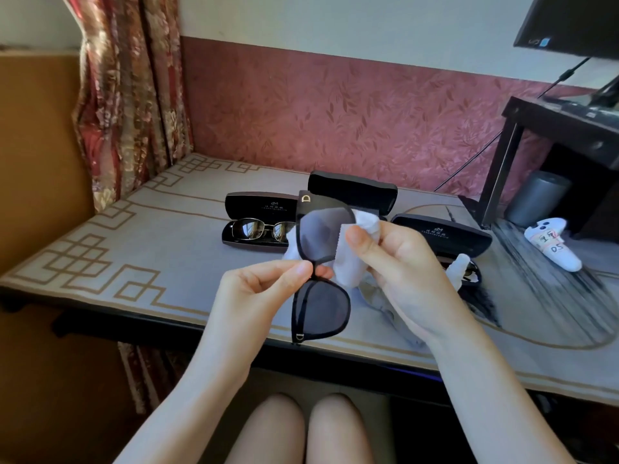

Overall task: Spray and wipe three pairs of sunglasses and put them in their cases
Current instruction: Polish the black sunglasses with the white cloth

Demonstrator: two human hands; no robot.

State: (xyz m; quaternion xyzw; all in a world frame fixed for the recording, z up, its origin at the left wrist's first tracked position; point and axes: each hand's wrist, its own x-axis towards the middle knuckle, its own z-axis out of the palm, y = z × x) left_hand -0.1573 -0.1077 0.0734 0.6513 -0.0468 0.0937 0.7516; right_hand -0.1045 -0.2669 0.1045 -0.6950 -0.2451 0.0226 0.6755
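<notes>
1. Sunglasses [321, 309]: I logged them above the surface [150, 236], long axis upright.
2. Left hand [264, 289]: pinched the bridge.
3. Right hand [402, 266]: clamped cloth [366, 224] on the upper lens, nearer the back case [351, 192].

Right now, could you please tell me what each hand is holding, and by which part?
The left hand pinches the black sunglasses at the bridge. The right hand holds a white cloth, thumb pressing it onto the upper lens.
</notes>
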